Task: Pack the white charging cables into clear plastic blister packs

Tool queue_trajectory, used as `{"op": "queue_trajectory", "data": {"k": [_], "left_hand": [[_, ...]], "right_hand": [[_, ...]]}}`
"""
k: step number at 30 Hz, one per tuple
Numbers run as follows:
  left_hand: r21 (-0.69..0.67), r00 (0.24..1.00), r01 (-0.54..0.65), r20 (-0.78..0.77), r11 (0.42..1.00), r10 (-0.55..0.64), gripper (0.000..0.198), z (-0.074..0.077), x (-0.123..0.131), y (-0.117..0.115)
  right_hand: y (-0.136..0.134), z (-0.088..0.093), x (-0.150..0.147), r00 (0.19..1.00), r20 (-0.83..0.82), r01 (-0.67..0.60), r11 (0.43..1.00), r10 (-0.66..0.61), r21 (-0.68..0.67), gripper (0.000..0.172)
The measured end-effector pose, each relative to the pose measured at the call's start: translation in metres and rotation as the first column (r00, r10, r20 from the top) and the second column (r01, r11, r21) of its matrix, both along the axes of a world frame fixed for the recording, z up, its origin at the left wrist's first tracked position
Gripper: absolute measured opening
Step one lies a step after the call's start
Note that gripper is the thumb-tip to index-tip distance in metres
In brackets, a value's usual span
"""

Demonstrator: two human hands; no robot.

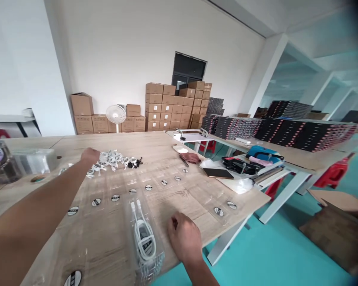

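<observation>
My left hand [90, 156] reaches far across the table to the left edge of a pile of small white cable pieces [111, 158]; its fingers are hidden behind the back of the hand. Near the front edge, my right hand [185, 236] rests on the tabletop, fingers curled in, with nothing visible in them. Just left of it is a stack of clear plastic boxes [150, 268], with a coiled white charging cable [144, 240] lying in the top one. Clear packages with round black-and-white labels [115, 198] spread in rows over the table.
Small black pieces [135, 163] lie beside the pile. A plastic jar [1, 159] and clear box [34, 161] stand at left. A black tablet-like slab [218, 173] lies at right. Beyond are a fan [116, 114] and stacked cartons [167, 105]; an open carton [335, 226] is on the floor.
</observation>
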State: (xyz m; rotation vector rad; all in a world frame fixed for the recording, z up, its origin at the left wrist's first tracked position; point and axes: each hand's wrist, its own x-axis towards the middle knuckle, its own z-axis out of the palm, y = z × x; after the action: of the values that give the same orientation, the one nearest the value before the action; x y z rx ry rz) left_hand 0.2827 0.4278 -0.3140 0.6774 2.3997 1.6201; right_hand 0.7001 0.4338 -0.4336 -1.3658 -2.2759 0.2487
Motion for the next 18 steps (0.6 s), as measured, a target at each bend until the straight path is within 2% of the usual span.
{"op": "queue_trajectory", "data": {"k": [3,6,9,11,13,14,15,17,18], "left_hand": [[0.012,0.995,-0.051,0.081,0.999,0.05,0.032,0.034,0.001,-0.023],[0.16,0.991,-0.076,0.117,0.984,0.058,0.025,0.063,0.02,-0.052],[0.363,0.993,-0.023,0.117,0.931,-0.021,0.01,0.084,0.062,-0.084],[0.464,0.987,0.075,0.095,0.883,-0.134,0.01,0.086,0.102,-0.106],[0.508,0.962,0.193,0.071,0.839,-0.265,0.025,0.073,0.15,-0.129],[0.528,0.944,0.241,0.066,0.814,-0.322,0.034,0.059,0.176,-0.141],[0.533,0.913,0.291,0.092,0.795,-0.396,0.041,0.041,0.203,-0.151],[0.484,0.844,0.349,0.211,0.802,-0.494,0.047,-0.004,0.255,-0.169],[0.47,0.792,0.37,0.292,0.801,-0.537,0.045,-0.028,0.279,-0.177]], "right_hand": [[-0.002,0.001,0.0,0.998,-0.068,-0.007,1.0,0.006,-0.014,0.025],[-0.003,0.003,0.002,0.985,-0.173,-0.031,0.999,0.024,-0.037,0.025],[-0.001,0.007,0.005,0.948,-0.316,-0.06,0.996,0.034,-0.073,0.024],[-0.002,0.012,0.009,0.901,-0.433,-0.082,0.991,0.028,-0.107,0.024],[-0.012,0.017,0.015,0.83,-0.557,-0.103,0.985,0.006,-0.142,0.025],[-0.022,0.019,0.019,0.794,-0.607,-0.106,0.983,-0.008,-0.152,0.028],[-0.035,0.021,0.025,0.747,-0.664,-0.132,0.976,-0.017,-0.173,0.033],[-0.068,0.021,0.039,0.643,-0.766,-0.239,0.949,-0.005,-0.207,0.047],[-0.085,0.02,0.047,0.497,-0.868,-0.425,0.875,0.012,-0.231,0.052]]}}
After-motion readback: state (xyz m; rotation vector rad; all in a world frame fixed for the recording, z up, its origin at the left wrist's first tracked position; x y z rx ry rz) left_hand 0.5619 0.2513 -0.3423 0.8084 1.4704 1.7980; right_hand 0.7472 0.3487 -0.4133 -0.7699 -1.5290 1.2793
